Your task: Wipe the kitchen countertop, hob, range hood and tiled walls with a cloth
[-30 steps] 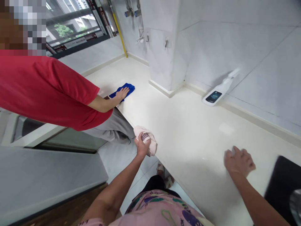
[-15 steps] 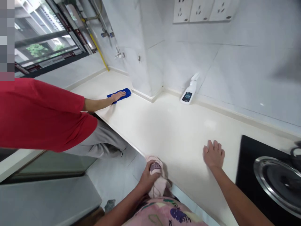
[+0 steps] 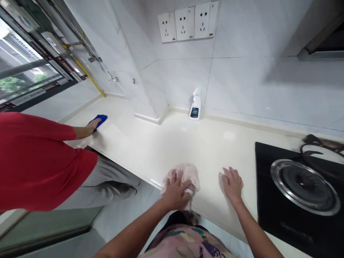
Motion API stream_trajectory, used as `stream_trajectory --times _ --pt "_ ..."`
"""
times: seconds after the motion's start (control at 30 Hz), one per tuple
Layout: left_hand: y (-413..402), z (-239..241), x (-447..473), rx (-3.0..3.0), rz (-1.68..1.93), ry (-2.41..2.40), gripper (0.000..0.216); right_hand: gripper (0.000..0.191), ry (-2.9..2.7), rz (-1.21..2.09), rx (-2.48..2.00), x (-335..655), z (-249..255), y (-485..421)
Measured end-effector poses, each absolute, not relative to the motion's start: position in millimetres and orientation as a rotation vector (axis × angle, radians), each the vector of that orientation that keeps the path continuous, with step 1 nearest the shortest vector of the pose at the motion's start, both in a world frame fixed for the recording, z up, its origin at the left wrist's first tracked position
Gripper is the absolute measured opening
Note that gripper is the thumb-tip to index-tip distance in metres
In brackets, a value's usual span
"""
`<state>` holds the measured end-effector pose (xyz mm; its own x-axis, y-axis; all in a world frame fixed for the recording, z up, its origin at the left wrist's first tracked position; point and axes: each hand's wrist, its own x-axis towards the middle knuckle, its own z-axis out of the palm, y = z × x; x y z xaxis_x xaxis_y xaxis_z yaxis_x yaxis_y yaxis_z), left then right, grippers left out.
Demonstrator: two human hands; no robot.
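My left hand (image 3: 176, 193) grips a pale pink cloth (image 3: 189, 172) against the white countertop (image 3: 150, 150), close to its front edge. Part of the cloth hangs down past that edge, and a purple-and-white patch on it shows beside my thumb. My right hand (image 3: 233, 184) rests on the counter with its fingers stretched out, holding nothing. It is between the cloth and the black cooktop (image 3: 264, 186). A white spray bottle (image 3: 195, 109) with a dark label stands at the back against the wall.
At the left a person in a red shirt (image 3: 45, 154) presses a blue cloth (image 3: 100, 121) on the far counter. A round metal burner (image 3: 305, 186) sits on the cooktop. A wall pillar (image 3: 147, 104) juts over the counter, and sockets (image 3: 188, 23) are above.
My left hand has brought the pink cloth from the counter's edge up onto its surface. The view has turned right. The other person's hand has slid the blue cloth along the far counter.
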<state>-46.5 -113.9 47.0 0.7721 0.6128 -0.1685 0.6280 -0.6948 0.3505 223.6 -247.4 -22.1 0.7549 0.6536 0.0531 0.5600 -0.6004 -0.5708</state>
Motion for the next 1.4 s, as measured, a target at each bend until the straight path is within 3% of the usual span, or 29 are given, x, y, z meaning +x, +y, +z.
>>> stream_trajectory --times 0.17,0.3,0.4,0.53,0.63,0.77,0.9,1.07,1.23,1.4 --pt "-140.2 38.4 2.7 2.474 -0.071 0.653 0.078 0.057 -1.039 0.197 -2.049 148.5 -2.0 -235.5" --pt "-114.7 26.1 -23.3 2.284 0.273 0.561 0.050 0.053 -1.366 0.161 -2.099 95.5 -0.8 -249.9" --pt "-82.9 10.6 -67.7 2.230 0.622 0.916 0.038 0.063 -1.523 0.208 -2.209 82.1 1.2 -254.1" --pt "-34.6 1.2 -95.9 2.241 0.795 1.201 0.034 0.081 -1.558 0.511 -2.214 73.3 17.6 -220.8" --pt "-3.8 2.0 -83.0 2.261 0.824 1.219 0.034 0.090 -1.704 0.613 -2.032 63.1 30.0 -176.7" --pt "21.0 0.5 -61.0 2.281 0.809 1.236 0.039 0.078 -1.880 0.558 -1.871 82.7 35.1 -119.4" --pt "25.4 -2.7 -55.0 2.330 0.723 1.203 0.044 0.066 -1.604 0.480 -2.240 170.5 32.4 -95.9" --pt "16.0 -2.0 -37.4 2.480 0.518 1.163 0.045 0.053 -1.180 0.189 -2.620 267.9 9.1 -154.2" --pt "11.1 -5.4 -21.7 2.726 0.411 1.166 0.047 0.048 -1.166 0.012 -2.627 225.0 -17.1 -221.1" --pt "13.9 -15.4 -27.5 2.753 0.484 1.140 0.048 0.055 -1.414 0.149 -2.386 145.8 -14.3 -182.8"
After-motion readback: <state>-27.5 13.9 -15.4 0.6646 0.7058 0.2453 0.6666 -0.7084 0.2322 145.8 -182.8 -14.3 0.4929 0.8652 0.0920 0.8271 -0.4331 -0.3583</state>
